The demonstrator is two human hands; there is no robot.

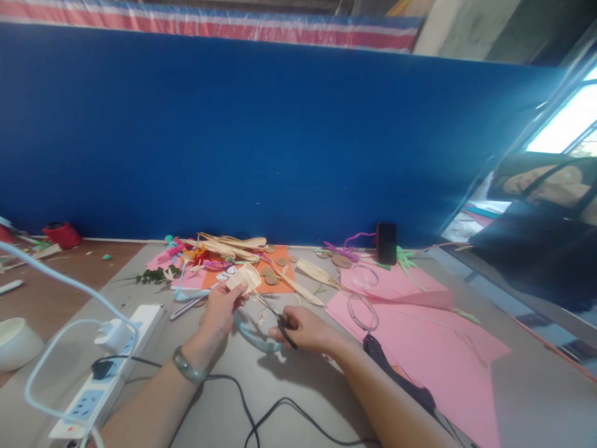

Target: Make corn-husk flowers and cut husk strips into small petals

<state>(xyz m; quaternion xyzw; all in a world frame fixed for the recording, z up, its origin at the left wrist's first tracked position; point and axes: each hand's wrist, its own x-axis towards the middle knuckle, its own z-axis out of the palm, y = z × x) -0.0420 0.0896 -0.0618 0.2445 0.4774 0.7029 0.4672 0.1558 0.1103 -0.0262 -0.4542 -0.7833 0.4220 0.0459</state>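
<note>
My left hand (pixel 220 311) pinches a pale dried leaf piece (pixel 245 277) and holds it up above the grey table. My right hand (pixel 304 330) grips a small pair of scissors (pixel 275 316), with the blades pointing up and left toward the leaf piece. A light blue ribbon loop (pixel 254 337) lies on the table between the two hands. A bracelet sits on my left wrist.
A white power strip (pixel 109 367) with plugs and cables lies at the left. Pink paper sheets (pixel 420 336) cover the right side, with clear tape rings and a dark glue gun (pixel 387 367). Orange paper, leaf strips, wooden discs and pipe cleaners lie behind. A blue wall stands at the back.
</note>
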